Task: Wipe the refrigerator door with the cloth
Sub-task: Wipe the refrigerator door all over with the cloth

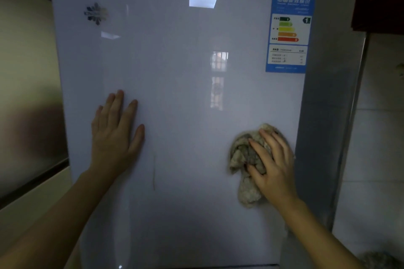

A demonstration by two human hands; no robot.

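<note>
Cloth [242, 155], a bunched beige rag, lay against the lower right part of the refrigerator door [175, 50], close to its right edge and well below the energy label [288, 33]. The right hand [273, 164] pressed it there, fingers [270, 140] spread across the wad and the thumb hooked into its folds. The left hand [113, 133] lay flat on the door's left side, fingers straight and close together, thumb apart, holding nothing; it seemed to be steadying the door. The step in hand looked like the wipe itself. To do it well, the rag would probably want opening out a little so more of it met the glossy panel, with even pressure and overlapping passes. A faint vertical streak [154, 172] between the hands seemed worth a pass, and the label's edges called for a lighter touch so they would not lift.
</note>
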